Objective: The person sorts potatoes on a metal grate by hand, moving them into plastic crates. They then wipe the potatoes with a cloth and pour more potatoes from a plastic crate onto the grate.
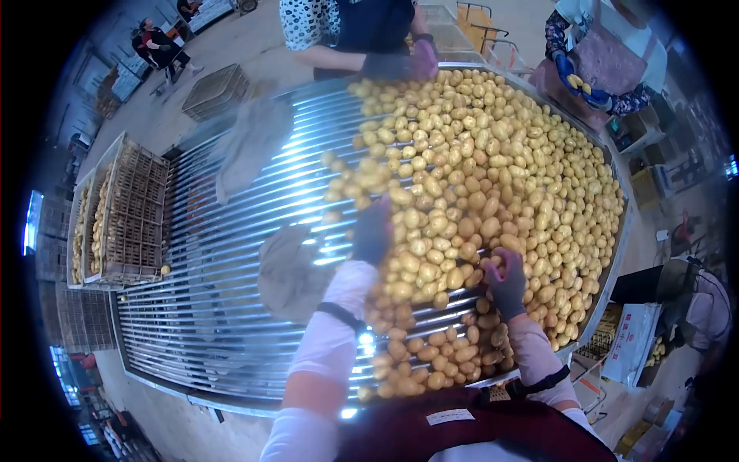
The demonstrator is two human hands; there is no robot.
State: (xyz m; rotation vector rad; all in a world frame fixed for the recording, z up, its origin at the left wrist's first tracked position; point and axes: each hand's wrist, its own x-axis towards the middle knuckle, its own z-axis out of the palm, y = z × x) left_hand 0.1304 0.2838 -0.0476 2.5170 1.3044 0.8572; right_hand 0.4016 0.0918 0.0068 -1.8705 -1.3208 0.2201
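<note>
A broad heap of yellow potatoes (539,169) covers the right side of a metal roller table (200,308). My right hand (506,283), in a grey and pink glove, is over the near part of the heap with its fingers curled around a potato (495,262). My left hand (373,231), gloved and smeared by motion, is at the heap's left edge, close to several blurred potatoes (358,181). A smaller group of potatoes (431,358) lies on the rollers nearest my body. Left of my left hand is a grey cloth-like patch (291,273).
Stacked plastic crates (131,215) holding potatoes stand at the table's left end. Another grey patch (254,142) lies on the far rollers. Across the table a gloved co-worker (362,35) reaches in; another person (600,61) holds potatoes at the far right. A white carton (631,343) stands at right.
</note>
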